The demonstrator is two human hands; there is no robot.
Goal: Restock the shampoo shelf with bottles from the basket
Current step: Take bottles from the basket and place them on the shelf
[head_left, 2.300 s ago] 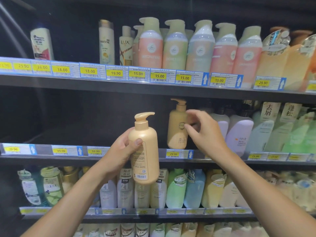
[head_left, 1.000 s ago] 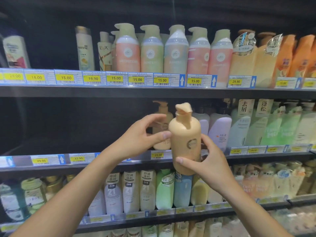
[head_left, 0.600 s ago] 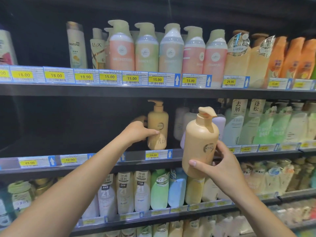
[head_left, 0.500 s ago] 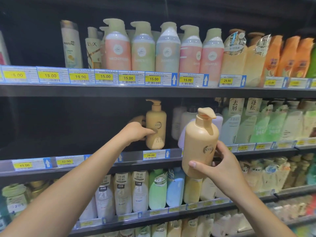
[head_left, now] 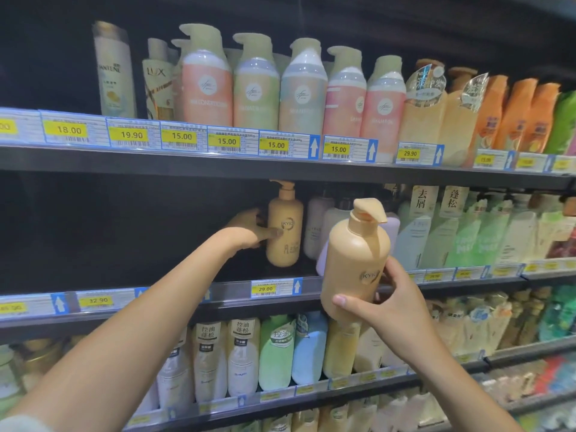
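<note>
A tan pump bottle (head_left: 353,260) is held upright in front of the middle shelf (head_left: 218,294) by my right hand (head_left: 386,307), whose fingers and thumb curl round its lower half. A second, matching tan pump bottle (head_left: 285,227) stands on that shelf above the 29.00 tag. My left hand (head_left: 249,230) reaches into the shelf and grips this bottle from its left side, thumb across the front. The basket is not in view.
The middle shelf is dark and bare to the left of the standing bottle. White, lilac and green bottles (head_left: 442,232) fill its right half. The top shelf (head_left: 280,166) carries pastel pump bottles; the lower shelf (head_left: 280,397) is packed with bottles.
My left hand passed the tan bottle to my right hand, then reached in and took hold of the bottle standing on the shelf. My right hand keeps its bottle in front of the shelf.
</note>
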